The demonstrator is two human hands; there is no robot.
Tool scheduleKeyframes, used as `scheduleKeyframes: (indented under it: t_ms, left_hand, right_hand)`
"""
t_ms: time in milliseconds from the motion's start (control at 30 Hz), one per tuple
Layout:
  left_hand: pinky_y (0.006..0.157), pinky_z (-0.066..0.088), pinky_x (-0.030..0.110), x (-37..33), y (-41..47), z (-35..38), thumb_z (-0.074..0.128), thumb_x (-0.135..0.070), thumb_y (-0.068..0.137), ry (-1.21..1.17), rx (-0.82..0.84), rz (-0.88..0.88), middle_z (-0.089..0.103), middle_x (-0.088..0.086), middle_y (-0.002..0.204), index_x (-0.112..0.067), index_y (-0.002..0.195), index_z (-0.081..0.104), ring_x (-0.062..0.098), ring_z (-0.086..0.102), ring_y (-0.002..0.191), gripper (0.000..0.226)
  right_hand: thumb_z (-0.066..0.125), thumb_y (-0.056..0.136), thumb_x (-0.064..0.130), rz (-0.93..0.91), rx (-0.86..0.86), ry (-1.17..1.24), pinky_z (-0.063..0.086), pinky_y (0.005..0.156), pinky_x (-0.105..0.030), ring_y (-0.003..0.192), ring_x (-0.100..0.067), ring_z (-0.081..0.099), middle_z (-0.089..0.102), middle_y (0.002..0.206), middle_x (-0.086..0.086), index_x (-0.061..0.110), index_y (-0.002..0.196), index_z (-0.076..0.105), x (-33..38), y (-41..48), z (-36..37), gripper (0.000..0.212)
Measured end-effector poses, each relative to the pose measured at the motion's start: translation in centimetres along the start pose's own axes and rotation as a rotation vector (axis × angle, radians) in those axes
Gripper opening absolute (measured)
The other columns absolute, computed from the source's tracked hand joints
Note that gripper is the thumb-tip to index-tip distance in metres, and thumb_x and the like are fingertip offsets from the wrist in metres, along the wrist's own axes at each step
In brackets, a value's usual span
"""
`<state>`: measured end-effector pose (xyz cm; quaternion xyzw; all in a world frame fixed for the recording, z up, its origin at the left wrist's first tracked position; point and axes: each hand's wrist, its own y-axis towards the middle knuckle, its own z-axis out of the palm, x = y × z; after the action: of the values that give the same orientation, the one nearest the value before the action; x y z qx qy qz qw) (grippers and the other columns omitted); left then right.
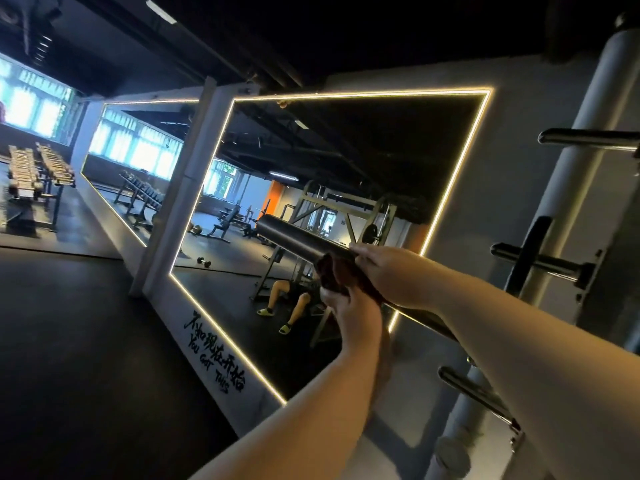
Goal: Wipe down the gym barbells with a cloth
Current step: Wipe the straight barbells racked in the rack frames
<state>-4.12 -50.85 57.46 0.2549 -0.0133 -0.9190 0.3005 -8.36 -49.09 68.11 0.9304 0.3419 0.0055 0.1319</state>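
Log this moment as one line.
wiping | left hand grips dark red cloth against barbell | right hand holds barbell

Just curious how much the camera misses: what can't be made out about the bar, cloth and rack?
Head view, all of it:
The barbell: much of its length past the right hand is covered by that forearm.
The cloth: mostly bunched inside the left hand, so its size is unclear.
Dirt on the barbell: too dark to tell.
The rack: cut off by the right edge.
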Motion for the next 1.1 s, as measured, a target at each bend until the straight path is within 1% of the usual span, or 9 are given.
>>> scheduleKeyframes:
  t_ms: [100, 233, 367, 500, 600, 733, 800, 900, 1100]
  left_hand:
    - [0.098, 0.053, 0.048, 3.1, -2.8, 0.8, 0.079, -0.034, 0.085, -0.139, 0.062, -0.099, 0.059, 0.015, 0.132, -0.040, 0.138, 0.034, 0.035, 0.061, 0.124, 0.069]
    - [0.105, 0.043, 0.067, 16.6, 1.0, 0.5, 0.052, -0.018, 0.105, -0.192, -0.039, -0.128, 0.065, 0.021, 0.111, -0.050, 0.103, 0.073, 0.054, 0.056, 0.121, 0.038]
    - [0.090, 0.050, 0.027, 3.5, -7.4, 1.5, 0.036, -0.023, 0.111, 0.274, 0.088, -0.156, 0.062, 0.014, 0.122, -0.015, 0.140, 0.036, 0.028, 0.061, 0.110, 0.031]
    - [0.116, 0.038, 0.050, -0.1, -7.1, 2.0, 0.037, -0.024, 0.106, 0.145, -0.003, -0.190, 0.053, 0.017, 0.142, -0.025, 0.154, 0.020, 0.031, 0.053, 0.130, 0.050]
    - [0.107, 0.038, 0.037, 0.9, -9.9, 3.2, 0.037, -0.020, 0.108, 0.175, 0.043, -0.179, 0.055, 0.012, 0.137, -0.023, 0.154, 0.019, 0.025, 0.054, 0.123, 0.050]
    - [0.103, 0.038, 0.026, 2.1, -13.8, 2.2, 0.038, -0.009, 0.108, 0.386, 0.178, 0.012, 0.047, 0.011, 0.148, -0.027, 0.159, 0.012, 0.024, 0.047, 0.135, 0.059]
    - [0.105, 0.036, 0.013, 2.0, -14.5, 1.5, 0.043, 0.002, 0.103, 0.538, 0.204, 0.202, 0.028, 0.006, 0.160, -0.029, 0.157, 0.019, 0.018, 0.035, 0.145, 0.067]
    - [0.116, 0.041, 0.034, 1.2, -13.2, 0.8, 0.051, 0.001, 0.098, 0.737, 0.338, 0.386, 0.006, -0.013, 0.163, -0.038, 0.153, 0.028, 0.015, 0.022, 0.152, 0.071]
    - [0.097, 0.055, 0.041, -5.0, -4.2, 3.2, 0.059, -0.019, 0.094, 1.212, 0.328, 0.492, 0.045, -0.007, 0.118, -0.030, 0.109, 0.055, 0.017, 0.053, 0.113, 0.019]
  right_hand:
    - [0.034, 0.111, 0.040, 0.029, 0.068, -0.043, 0.027, 0.122, -0.045, 0.147, -0.026, 0.036, 0.038, 0.161, -0.006, 0.034, 0.161, 0.024, -0.5, -1.7, -1.1, 0.051]
    - [0.037, 0.109, 0.045, 0.096, 0.197, -0.107, 0.030, 0.116, -0.044, 0.142, -0.026, 0.041, 0.040, 0.159, -0.007, 0.043, 0.161, 0.017, -1.7, -4.9, -3.2, 0.055]
    - [0.035, 0.109, 0.045, 0.155, 0.212, -0.113, 0.023, 0.119, -0.044, 0.149, -0.024, 0.032, 0.034, 0.163, -0.002, 0.044, 0.159, 0.024, -3.3, -7.5, -4.6, 0.051]
    - [0.030, 0.110, 0.045, 0.160, 0.087, -0.050, 0.037, 0.109, -0.037, 0.134, -0.020, 0.049, 0.050, 0.151, -0.002, 0.032, 0.154, 0.037, -4.2, -9.6, -3.8, 0.047]
    - [0.029, 0.110, 0.042, 0.160, -0.097, 0.077, 0.046, 0.098, -0.035, 0.117, -0.019, 0.058, 0.060, 0.135, -0.004, 0.024, 0.146, 0.046, -4.3, -10.3, -3.1, 0.044]
    - [0.030, 0.109, 0.047, 0.251, -0.036, 0.004, 0.042, 0.111, -0.043, 0.133, -0.026, 0.051, 0.051, 0.149, -0.008, 0.020, 0.154, 0.035, -4.2, -9.7, -3.1, 0.052]
    - [0.033, 0.110, 0.044, 0.250, -0.016, 0.025, 0.040, 0.111, -0.041, 0.134, -0.026, 0.051, 0.052, 0.149, -0.009, 0.017, 0.153, 0.037, -3.8, -10.0, -3.7, 0.051]
    - [0.041, 0.109, 0.028, 0.194, 0.015, 0.055, 0.049, 0.090, -0.024, 0.110, -0.019, 0.062, 0.064, 0.126, -0.007, 0.014, 0.133, 0.055, -4.3, -11.4, -4.5, 0.030]
    - [0.036, 0.111, 0.036, 0.209, 0.074, 0.000, 0.050, 0.079, -0.029, 0.091, -0.014, 0.061, 0.063, 0.101, 0.001, 0.024, 0.124, 0.055, -5.9, -17.3, -6.5, 0.026]
